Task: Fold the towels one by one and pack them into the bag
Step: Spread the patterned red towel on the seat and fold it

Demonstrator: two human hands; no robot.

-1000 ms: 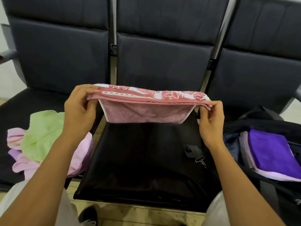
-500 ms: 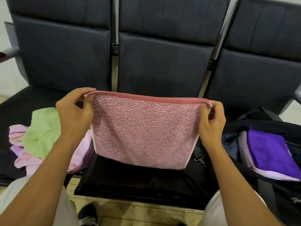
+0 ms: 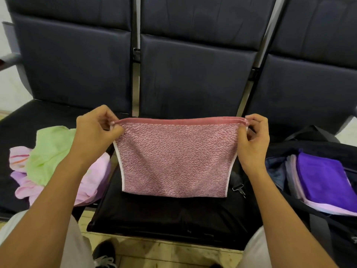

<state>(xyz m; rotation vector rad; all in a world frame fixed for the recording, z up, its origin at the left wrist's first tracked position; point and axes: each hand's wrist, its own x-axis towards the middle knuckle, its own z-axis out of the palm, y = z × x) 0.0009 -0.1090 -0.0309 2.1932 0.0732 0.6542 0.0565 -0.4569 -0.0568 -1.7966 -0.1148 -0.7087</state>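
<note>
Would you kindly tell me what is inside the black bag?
Inside the black bag lies a folded purple towel on a lilac towel, beside dark blue fabric. Anything beneath them is covered.

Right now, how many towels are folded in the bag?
2 that show: a purple towel on top and a lilac towel under it, in the bag on the right seat. Dark cloth beside them can't be identified; more may be hidden below.
</note>
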